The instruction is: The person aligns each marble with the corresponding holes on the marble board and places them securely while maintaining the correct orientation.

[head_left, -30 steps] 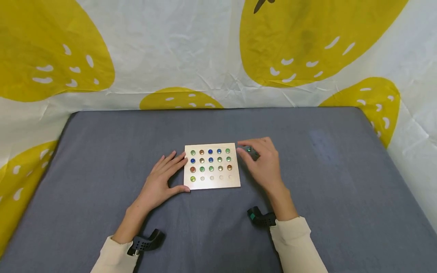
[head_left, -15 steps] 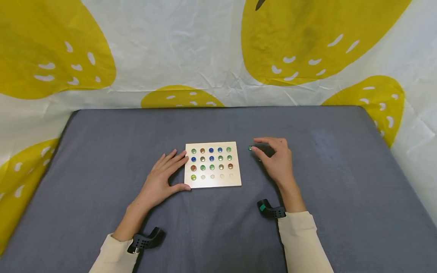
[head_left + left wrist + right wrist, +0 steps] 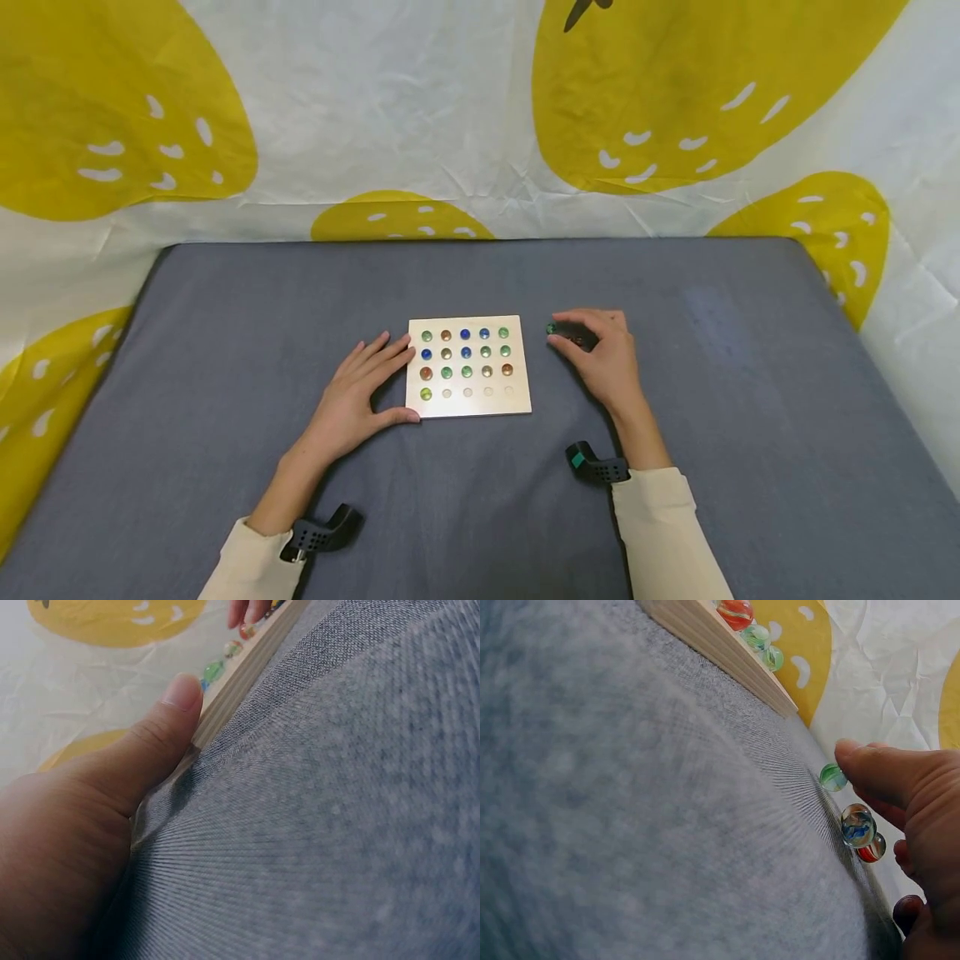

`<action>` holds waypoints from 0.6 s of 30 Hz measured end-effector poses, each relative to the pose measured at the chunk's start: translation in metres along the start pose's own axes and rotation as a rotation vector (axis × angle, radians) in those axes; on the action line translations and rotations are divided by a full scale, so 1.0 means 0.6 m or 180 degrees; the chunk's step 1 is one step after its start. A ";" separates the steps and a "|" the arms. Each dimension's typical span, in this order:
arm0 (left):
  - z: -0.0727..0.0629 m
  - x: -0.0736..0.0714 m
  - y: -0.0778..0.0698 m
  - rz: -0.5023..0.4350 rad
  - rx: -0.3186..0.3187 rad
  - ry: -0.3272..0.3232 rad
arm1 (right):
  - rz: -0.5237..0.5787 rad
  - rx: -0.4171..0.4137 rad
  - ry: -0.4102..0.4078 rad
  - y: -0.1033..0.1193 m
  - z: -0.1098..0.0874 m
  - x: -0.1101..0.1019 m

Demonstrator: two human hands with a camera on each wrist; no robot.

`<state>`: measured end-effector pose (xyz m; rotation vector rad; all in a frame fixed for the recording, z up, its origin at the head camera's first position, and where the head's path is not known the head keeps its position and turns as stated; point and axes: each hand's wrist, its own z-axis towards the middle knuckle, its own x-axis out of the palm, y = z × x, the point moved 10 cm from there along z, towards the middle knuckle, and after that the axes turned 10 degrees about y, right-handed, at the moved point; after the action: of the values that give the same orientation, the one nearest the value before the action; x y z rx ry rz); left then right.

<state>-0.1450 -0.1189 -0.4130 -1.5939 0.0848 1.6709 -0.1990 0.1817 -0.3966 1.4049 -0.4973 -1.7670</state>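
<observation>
A pale wooden board (image 3: 468,406) lies on the grey cloth, with colored glass marbles in rows of round hollows. In the row nearest me, only a yellow-green marble (image 3: 426,394) sits at the left end; the other hollows there are bare. My left hand (image 3: 352,396) rests with spread fingers at the board's left edge, its thumb at the near left corner. Right of the board, my right hand (image 3: 602,354) pinches a green marble (image 3: 832,778) between thumb and index finger, low at the cloth. Beneath that hand lie a blue-streaked marble (image 3: 857,826) and a red-streaked marble (image 3: 872,848).
A grey cloth (image 3: 480,500) covers the table. Behind and beside it hangs a white sheet (image 3: 390,100) with large yellow shapes. Each wrist carries a black camera mount, the left mount (image 3: 326,529) and the right mount (image 3: 596,463).
My right hand moved right, away from the board's edge, then its thumb and index finger closed in around the green marble. The left hand and board stay in place.
</observation>
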 end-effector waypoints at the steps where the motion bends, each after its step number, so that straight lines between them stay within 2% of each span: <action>1: 0.000 -0.001 0.000 -0.0001 -0.0001 -0.0007 | -0.0031 -0.0012 0.0014 0.002 0.001 0.001; 18: 0.000 0.000 0.002 -0.0045 -0.0041 0.0014 | -0.0154 -0.0043 0.0122 0.008 0.004 0.011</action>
<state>-0.1457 -0.1199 -0.4134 -1.6042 0.0649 1.6603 -0.2001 0.1735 -0.3965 1.4496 -0.4335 -1.7749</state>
